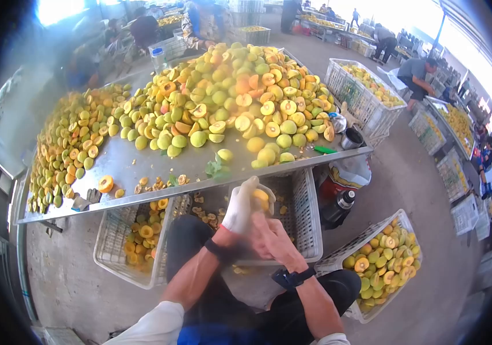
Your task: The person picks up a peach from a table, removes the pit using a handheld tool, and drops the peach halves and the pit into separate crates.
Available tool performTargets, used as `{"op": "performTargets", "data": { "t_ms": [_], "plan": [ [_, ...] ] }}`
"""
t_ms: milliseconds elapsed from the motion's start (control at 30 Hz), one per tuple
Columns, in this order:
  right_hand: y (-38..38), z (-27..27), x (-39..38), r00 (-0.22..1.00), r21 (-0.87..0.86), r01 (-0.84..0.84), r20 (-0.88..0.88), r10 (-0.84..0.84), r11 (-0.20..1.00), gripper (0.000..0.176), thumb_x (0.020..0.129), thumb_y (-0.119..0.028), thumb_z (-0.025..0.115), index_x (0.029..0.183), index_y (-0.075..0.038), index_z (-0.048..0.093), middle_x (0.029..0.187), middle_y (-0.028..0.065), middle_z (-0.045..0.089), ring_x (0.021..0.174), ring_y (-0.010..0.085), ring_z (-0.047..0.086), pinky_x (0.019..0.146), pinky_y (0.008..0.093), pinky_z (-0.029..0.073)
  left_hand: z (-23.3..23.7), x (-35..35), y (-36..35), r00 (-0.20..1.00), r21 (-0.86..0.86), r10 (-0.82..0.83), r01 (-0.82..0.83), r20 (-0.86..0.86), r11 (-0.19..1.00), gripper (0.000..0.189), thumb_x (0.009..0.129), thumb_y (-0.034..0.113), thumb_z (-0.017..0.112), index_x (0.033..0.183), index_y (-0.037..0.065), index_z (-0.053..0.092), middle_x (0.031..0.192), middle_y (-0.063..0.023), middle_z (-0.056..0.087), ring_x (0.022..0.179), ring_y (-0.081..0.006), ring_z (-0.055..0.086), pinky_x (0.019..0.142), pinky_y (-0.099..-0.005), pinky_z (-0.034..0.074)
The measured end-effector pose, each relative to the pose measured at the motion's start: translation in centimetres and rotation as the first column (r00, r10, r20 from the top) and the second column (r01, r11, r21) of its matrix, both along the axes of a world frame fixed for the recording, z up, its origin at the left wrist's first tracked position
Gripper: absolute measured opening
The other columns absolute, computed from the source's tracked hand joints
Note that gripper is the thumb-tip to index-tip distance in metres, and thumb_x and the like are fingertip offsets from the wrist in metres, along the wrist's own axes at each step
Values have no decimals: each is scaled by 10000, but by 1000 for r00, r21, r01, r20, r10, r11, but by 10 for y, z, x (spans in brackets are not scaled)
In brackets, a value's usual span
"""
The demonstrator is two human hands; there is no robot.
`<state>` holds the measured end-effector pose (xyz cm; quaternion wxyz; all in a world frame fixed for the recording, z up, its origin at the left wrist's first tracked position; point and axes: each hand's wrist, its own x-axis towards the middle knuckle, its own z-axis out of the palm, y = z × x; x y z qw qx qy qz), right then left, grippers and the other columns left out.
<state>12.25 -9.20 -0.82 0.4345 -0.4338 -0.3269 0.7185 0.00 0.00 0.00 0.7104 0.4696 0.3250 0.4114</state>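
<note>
My left hand (pixel 239 210), in a white glove, is closed around a yellow peach half (pixel 261 199) above a crate (pixel 306 215) under the table edge. Against it, my bare right hand (pixel 273 237) has its fingers curled in; it is smeared by motion, and whatever it grips is hidden. On the metal table (pixel 159 164) lies a large heap of green-yellow peaches (pixel 200 109), many cut open with their pits showing. Pits and scraps (pixel 162 183) lie near the front edge, by a leaf (pixel 217 168) and a dark glove (pixel 86 199).
Peach halves fill part of a left crate (pixel 102 253) and a right crate (pixel 404 230). A green-handled tool (pixel 323 149) and a metal cup (pixel 352 138) sit at the table's right end. A dark flask (pixel 338 208) stands below. Other people work at tables behind.
</note>
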Motion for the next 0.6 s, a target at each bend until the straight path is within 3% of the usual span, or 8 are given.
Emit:
{"op": "performTargets", "data": {
  "t_ms": [67,100,167,267,333,433,533,600],
  "plan": [
    [1,-5,-1,993,53,54,104,-59,997,519,1085,-487,518,740,-107,443,563,-58,389,403,49,335,367,246,244,-9,4,4,996,-132,-33,44,79,990,348,1071,345,482,1139,52,656,937,-54,712,752,-147,661,687,-329,574],
    [-9,4,4,978,71,74,192,-87,995,500,1086,-477,522,762,-99,473,577,-63,394,427,39,350,386,234,261,-7,14,-6,979,-232,9,39,202,972,404,1068,399,469,1092,48,668,883,-62,699,746,-156,648,678,-316,545],
    [-10,2,-7,967,135,122,209,-148,983,468,1087,-456,530,806,-82,533,603,-73,403,474,20,380,422,211,297,0,18,-8,954,-399,97,25,283,916,532,1061,506,443,997,41,692,777,-77,672,735,-173,621,661,-290,488],
    [-12,5,-17,935,329,160,252,-250,931,376,1072,-379,582,860,-71,557,650,-23,499,522,74,474,455,267,360,19,14,-8,903,-398,168,4,395,917,553,1078,543,429,1072,51,682,815,-72,684,742,-157,614,673,-286,499],
    [-8,-3,-13,725,634,156,447,-524,757,316,1063,-316,595,928,-31,588,683,60,562,537,184,548,491,331,413,23,14,-8,916,-290,276,-191,291,938,578,1081,566,417,1116,49,673,849,-73,697,746,-149,618,696,-288,513],
    [-4,-1,7,384,726,-40,646,-660,687,267,1035,-281,614,1011,-15,621,787,235,656,696,443,652,605,496,489,14,-6,7,906,34,410,-416,107,909,566,1097,529,425,1169,29,681,922,-74,721,779,-137,645,730,-293,536],
    [-11,14,18,166,613,-68,785,-597,787,246,1021,-308,619,1089,-77,673,861,238,710,800,456,687,676,540,525,49,-51,-4,861,352,508,-488,39,799,551,1109,475,434,1145,-1,708,933,-72,723,839,-135,676,767,-279,541],
    [-10,18,19,182,633,-48,766,-616,773,234,1018,-307,622,1082,-87,670,832,222,711,780,446,689,673,539,524,78,-92,-14,815,467,575,-479,-79,743,509,1113,412,425,1120,-8,713,950,-70,725,861,-134,678,807,-284,537]
  ]
}}
